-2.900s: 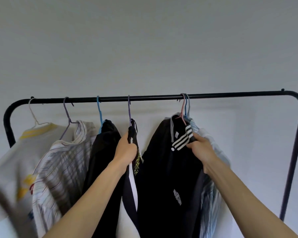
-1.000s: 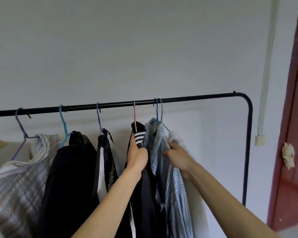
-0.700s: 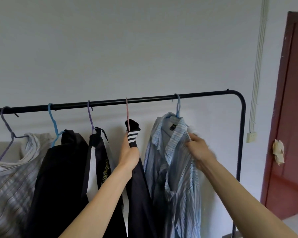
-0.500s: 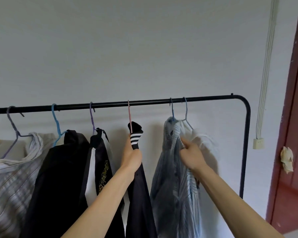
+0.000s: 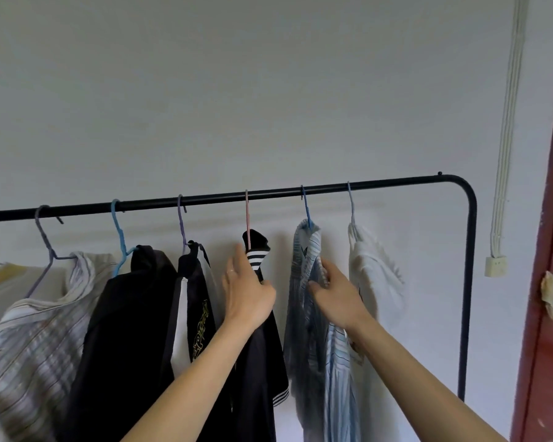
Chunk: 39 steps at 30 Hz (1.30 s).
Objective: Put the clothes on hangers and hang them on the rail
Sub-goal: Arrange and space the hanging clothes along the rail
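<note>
Now, centre frame: my L hand pinches black top below its collar; R hand grips blue shirt, both hung on rail.

**Rail's pretty much full now**

The black rail runs level. Hanging from the left:
- a striped shirt on a grey-purple hanger
- a black jacket on a light blue hanger
- a black-and-white top on a purple hanger
- a black top with a white-striped collar on a pink hanger
- a blue striped shirt on a darker blue hanger
- a white garment on a pale hanger

The hangers are all spaced apart.
</note>
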Tool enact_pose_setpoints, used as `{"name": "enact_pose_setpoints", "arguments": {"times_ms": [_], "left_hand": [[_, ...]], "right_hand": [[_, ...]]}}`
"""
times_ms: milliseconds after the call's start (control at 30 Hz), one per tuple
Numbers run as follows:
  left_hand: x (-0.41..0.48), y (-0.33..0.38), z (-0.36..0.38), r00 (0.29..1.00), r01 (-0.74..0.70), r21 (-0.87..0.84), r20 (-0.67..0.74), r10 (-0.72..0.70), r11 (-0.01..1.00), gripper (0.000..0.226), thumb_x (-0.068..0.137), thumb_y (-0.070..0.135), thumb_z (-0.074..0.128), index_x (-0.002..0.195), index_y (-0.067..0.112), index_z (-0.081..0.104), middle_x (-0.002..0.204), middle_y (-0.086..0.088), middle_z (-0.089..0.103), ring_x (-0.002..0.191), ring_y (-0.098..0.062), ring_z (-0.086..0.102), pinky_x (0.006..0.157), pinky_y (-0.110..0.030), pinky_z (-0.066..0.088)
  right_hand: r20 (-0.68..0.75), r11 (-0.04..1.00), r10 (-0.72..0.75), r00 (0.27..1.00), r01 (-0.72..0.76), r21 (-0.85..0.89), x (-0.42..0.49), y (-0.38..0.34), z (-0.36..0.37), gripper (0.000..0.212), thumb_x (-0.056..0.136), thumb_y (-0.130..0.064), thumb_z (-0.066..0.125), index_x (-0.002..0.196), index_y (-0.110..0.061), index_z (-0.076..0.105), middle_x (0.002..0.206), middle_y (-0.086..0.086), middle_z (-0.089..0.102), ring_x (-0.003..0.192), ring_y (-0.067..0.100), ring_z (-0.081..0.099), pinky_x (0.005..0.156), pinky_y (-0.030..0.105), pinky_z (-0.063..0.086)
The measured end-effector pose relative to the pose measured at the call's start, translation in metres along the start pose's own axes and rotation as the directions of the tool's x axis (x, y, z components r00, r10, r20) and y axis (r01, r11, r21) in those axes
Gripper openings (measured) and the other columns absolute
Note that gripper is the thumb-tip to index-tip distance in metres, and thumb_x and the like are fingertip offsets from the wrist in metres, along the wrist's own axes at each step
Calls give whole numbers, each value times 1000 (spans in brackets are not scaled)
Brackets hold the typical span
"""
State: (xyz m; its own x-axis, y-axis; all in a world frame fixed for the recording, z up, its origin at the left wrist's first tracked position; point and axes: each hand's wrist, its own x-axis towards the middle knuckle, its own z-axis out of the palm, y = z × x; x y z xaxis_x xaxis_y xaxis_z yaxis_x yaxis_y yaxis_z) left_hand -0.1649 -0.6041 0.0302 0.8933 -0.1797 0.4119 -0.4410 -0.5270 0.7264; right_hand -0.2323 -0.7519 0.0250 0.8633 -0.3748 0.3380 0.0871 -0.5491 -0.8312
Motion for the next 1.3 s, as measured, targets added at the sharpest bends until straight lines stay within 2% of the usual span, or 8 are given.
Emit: {"name": "enact_pose_setpoints", "arguments": {"times_ms": [67,167,300,433,600,733,1033,1300], "left_hand": [[-8,6,0,957,-223,416,-77,279,882,87,87,21,49,156,19,-4,162,-12,-6,149,-29,-3,120,-48,12],[-9,26,5,831,-466,474,-54,553,747,80,87,29,48,156,15,10,164,-7,2,150,-25,1,121,-46,11],[-9,62,28,965,-235,72,134,224,969,83,92,30,52,156,19,1,162,-4,8,149,-19,5,120,-35,12],[9,55,60,983,114,-226,167,-77,967,79,69,18,42,147,22,29,144,-13,42,129,-31,45,106,-50,42],[7,59,82,981,189,-315,106,-163,930,56,79,5,40,132,22,47,121,-6,60,107,-21,59,86,-32,52],[-4,63,88,984,178,-345,54,-170,922,52,83,-9,32,121,19,53,102,-9,64,83,-20,59,67,-27,47],[-1,74,111,977,215,-329,85,-198,920,79,84,-3,28,153,35,26,150,1,44,132,-24,46,111,-43,39],[-6,93,127,983,182,-366,38,-180,913,82,89,-10,29,156,33,8,161,4,20,145,-19,26,106,-22,22]], "right_hand": [[-121,997,-69,990,65,-39,-8,-1,-4,52,93,-28,56,143,-20,41,129,-5,55,120,15,55,96,28,44],[-422,963,-268,866,244,-111,-16,-2,-25,41,92,-25,60,131,-20,51,126,-4,55,105,9,58,94,32,50],[-327,984,-118,938,67,-163,-2,12,-52,52,88,-38,64,134,-20,49,136,1,51,122,19,52,98,33,44],[-18,979,155,988,-151,140,14,20,-50,70,88,-53,60,145,-19,39,146,4,47,129,22,48,104,32,38],[70,990,133,989,-136,27,36,35,-46,83,73,-49,60,145,-15,36,135,9,54,123,31,52,104,44,42],[-3,997,70,998,-70,27,41,54,-58,45,83,-15,49,128,-8,47,116,11,60,105,32,57,87,34,42],[-42,979,0,999,9,203,49,81,-118,40,92,-31,38,125,-24,61,112,1,68,96,24,61,86,40,51],[85,990,-15,996,3,142,48,85,-150,50,80,-27,38,126,-18,57,93,-9,59,76,7,51,66,24,38]]}}
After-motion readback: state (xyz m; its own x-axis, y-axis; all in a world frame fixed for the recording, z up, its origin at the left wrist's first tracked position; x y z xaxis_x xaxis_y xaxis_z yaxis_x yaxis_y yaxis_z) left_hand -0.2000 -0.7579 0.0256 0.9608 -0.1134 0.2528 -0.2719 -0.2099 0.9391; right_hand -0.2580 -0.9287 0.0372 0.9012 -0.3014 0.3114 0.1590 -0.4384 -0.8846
